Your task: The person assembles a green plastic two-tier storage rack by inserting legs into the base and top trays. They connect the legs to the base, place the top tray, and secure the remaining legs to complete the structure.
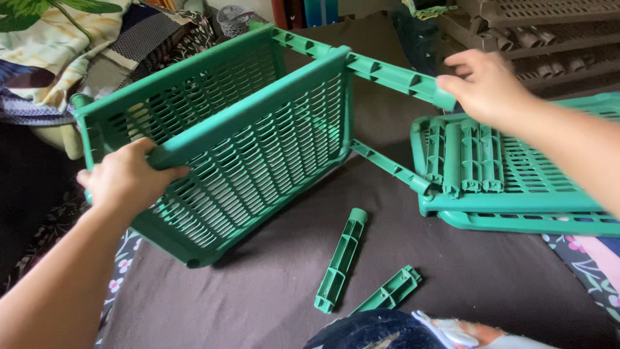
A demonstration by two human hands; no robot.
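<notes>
Tilting on the dark cloth [271, 284], the green slatted shelf [239, 148] looks light, stiff, easy to snag; the left hand [126, 178] clenches its top rim; the right hand [484, 84] grasps a leg post [387, 74]; rims seem the surest holds.

no packages, labels, signs or screens in view around the green slatted shelf [245, 148].

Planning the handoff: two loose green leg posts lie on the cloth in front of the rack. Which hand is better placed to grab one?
Probably the left hand. It grips the green rack's near shelf edge, closer to the loose leg posts. The right hand holds the far upper post end, beyond the stacked green shelves.
</notes>
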